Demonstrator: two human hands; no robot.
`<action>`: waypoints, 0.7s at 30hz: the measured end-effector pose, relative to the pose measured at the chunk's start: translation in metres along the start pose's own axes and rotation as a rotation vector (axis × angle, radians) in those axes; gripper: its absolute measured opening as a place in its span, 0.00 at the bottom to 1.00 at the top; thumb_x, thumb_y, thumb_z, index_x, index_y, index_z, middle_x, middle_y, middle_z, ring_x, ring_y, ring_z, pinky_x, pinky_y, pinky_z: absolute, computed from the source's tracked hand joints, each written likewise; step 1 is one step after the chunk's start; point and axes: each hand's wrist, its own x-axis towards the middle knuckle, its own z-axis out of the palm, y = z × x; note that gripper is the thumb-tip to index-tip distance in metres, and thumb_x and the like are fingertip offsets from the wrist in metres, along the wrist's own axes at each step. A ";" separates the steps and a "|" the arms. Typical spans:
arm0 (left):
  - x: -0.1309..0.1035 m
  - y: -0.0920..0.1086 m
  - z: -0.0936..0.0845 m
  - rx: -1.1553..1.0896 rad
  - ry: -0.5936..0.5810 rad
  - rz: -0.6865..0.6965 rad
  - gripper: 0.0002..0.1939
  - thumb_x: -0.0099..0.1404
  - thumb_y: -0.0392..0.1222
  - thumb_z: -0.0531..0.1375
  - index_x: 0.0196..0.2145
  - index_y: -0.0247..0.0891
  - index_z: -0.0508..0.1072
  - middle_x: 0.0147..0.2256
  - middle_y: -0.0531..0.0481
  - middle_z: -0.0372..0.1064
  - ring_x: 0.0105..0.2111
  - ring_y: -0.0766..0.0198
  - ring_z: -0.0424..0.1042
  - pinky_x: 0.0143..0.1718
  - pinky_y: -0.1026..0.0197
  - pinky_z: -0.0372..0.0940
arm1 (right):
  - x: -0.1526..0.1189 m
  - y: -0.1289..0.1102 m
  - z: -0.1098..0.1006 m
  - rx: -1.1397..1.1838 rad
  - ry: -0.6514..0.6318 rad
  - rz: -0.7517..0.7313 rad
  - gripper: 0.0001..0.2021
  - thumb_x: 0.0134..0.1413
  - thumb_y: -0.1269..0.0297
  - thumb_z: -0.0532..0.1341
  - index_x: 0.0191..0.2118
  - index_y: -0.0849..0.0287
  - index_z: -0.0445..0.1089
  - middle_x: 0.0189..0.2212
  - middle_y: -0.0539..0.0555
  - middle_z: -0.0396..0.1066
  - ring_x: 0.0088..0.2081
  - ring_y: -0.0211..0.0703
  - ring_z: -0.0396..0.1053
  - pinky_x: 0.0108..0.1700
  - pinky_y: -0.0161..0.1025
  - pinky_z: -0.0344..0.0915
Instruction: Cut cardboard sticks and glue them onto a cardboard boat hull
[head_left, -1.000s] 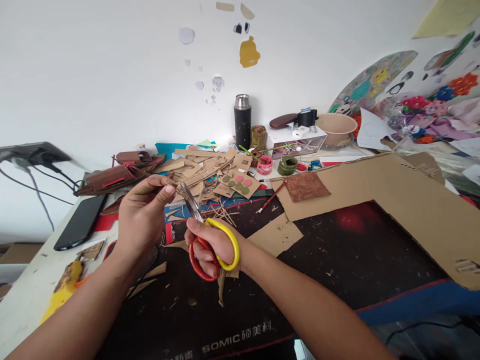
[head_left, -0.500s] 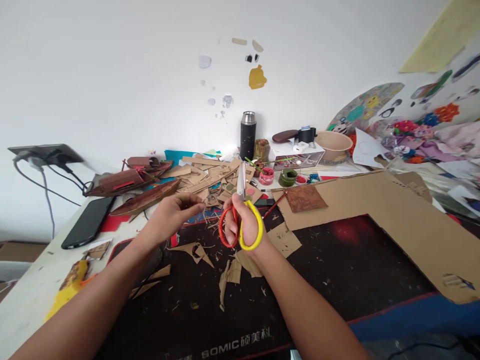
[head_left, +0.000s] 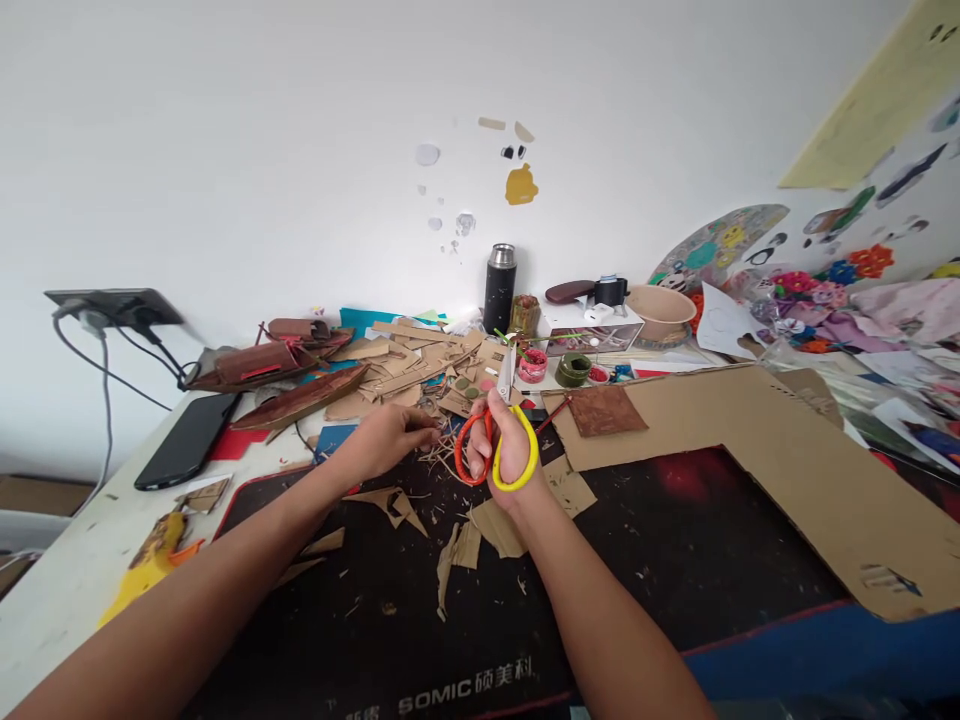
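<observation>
In my right hand [head_left: 508, 450] is a pair of scissors [head_left: 506, 375] with one red and one yellow handle loop. The blades point up and away from me and look closed. My left hand [head_left: 396, 440] is just left of the scissors, its fingertips pinched together. Whatever those fingers hold, if anything, is too small to make out. Thin cardboard strips [head_left: 442, 455] lie in a tangle beside the left fingertips. Behind both hands spreads a heap of cut cardboard scraps [head_left: 405, 370].
A large L-shaped cardboard sheet [head_left: 690, 410] covers the right side, with a brown painted square [head_left: 607, 403] on it. Paint jars [head_left: 574, 369] and a black thermos [head_left: 500, 290] stand at the back. At left are a brown model boat [head_left: 300, 395] and a phone [head_left: 187, 440].
My left hand has moved right and slightly down, closer to the scissors and the thin strips. The right hand still grips the scissors. The view has shifted a little.
</observation>
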 end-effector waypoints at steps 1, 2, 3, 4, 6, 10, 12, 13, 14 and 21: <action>-0.001 0.000 0.000 0.000 0.000 0.015 0.19 0.67 0.57 0.58 0.32 0.42 0.82 0.28 0.51 0.78 0.28 0.57 0.72 0.33 0.58 0.61 | 0.000 0.000 0.000 0.000 0.000 0.002 0.31 0.54 0.27 0.66 0.33 0.55 0.66 0.09 0.38 0.56 0.09 0.34 0.56 0.12 0.31 0.50; -0.002 0.001 -0.001 0.001 0.004 0.028 0.18 0.67 0.55 0.57 0.33 0.42 0.82 0.28 0.51 0.78 0.29 0.58 0.71 0.33 0.59 0.61 | -0.001 0.001 0.000 -0.001 -0.003 0.006 0.31 0.54 0.27 0.67 0.33 0.55 0.66 0.09 0.38 0.56 0.09 0.34 0.56 0.12 0.30 0.49; -0.003 0.001 -0.001 0.003 0.007 0.038 0.17 0.67 0.53 0.58 0.33 0.41 0.81 0.28 0.52 0.77 0.28 0.58 0.70 0.33 0.59 0.61 | -0.001 0.001 0.000 -0.003 -0.009 0.010 0.32 0.53 0.27 0.67 0.33 0.55 0.66 0.09 0.38 0.56 0.09 0.34 0.56 0.12 0.30 0.49; -0.003 0.002 -0.001 0.003 0.007 0.045 0.15 0.66 0.51 0.58 0.33 0.41 0.81 0.28 0.52 0.77 0.28 0.58 0.70 0.33 0.59 0.61 | -0.001 0.002 0.001 -0.004 -0.016 0.015 0.32 0.52 0.27 0.68 0.33 0.55 0.66 0.09 0.38 0.57 0.09 0.34 0.56 0.12 0.30 0.49; -0.003 0.002 0.000 -0.007 -0.004 0.054 0.13 0.64 0.49 0.59 0.33 0.41 0.81 0.28 0.51 0.77 0.29 0.58 0.70 0.33 0.59 0.62 | -0.002 0.004 0.001 -0.008 -0.031 0.023 0.32 0.50 0.27 0.69 0.33 0.55 0.67 0.10 0.38 0.57 0.09 0.35 0.57 0.12 0.31 0.51; -0.002 0.000 0.003 -0.074 -0.056 0.047 0.21 0.63 0.49 0.58 0.48 0.38 0.83 0.37 0.47 0.84 0.27 0.59 0.73 0.33 0.58 0.68 | -0.002 0.006 0.001 -0.002 -0.032 0.025 0.32 0.50 0.27 0.69 0.32 0.56 0.68 0.10 0.38 0.57 0.09 0.35 0.58 0.13 0.31 0.53; -0.002 -0.002 0.006 -0.126 -0.079 0.044 0.27 0.63 0.47 0.58 0.56 0.36 0.81 0.40 0.45 0.84 0.25 0.60 0.73 0.33 0.58 0.69 | -0.002 0.007 0.001 0.006 -0.027 0.024 0.32 0.51 0.28 0.69 0.32 0.56 0.68 0.09 0.38 0.57 0.09 0.35 0.57 0.13 0.31 0.53; -0.002 -0.003 0.007 -0.153 -0.085 0.044 0.30 0.62 0.46 0.58 0.60 0.35 0.79 0.41 0.44 0.85 0.24 0.61 0.73 0.33 0.58 0.70 | -0.001 0.007 0.001 0.009 -0.025 0.023 0.31 0.51 0.28 0.69 0.32 0.56 0.68 0.09 0.39 0.57 0.09 0.34 0.57 0.13 0.31 0.53; -0.002 -0.004 0.008 -0.179 -0.087 0.045 0.33 0.62 0.44 0.58 0.63 0.35 0.76 0.42 0.44 0.85 0.24 0.61 0.73 0.33 0.58 0.70 | -0.001 0.007 0.001 0.012 -0.023 0.021 0.31 0.51 0.29 0.70 0.32 0.56 0.68 0.09 0.39 0.57 0.09 0.34 0.57 0.13 0.31 0.53; -0.007 -0.004 -0.012 -0.347 0.009 -0.002 0.31 0.63 0.55 0.64 0.60 0.36 0.77 0.40 0.43 0.85 0.27 0.59 0.77 0.30 0.58 0.71 | -0.002 0.006 0.000 0.012 -0.023 0.024 0.31 0.48 0.29 0.71 0.32 0.56 0.69 0.10 0.39 0.57 0.10 0.34 0.57 0.13 0.31 0.55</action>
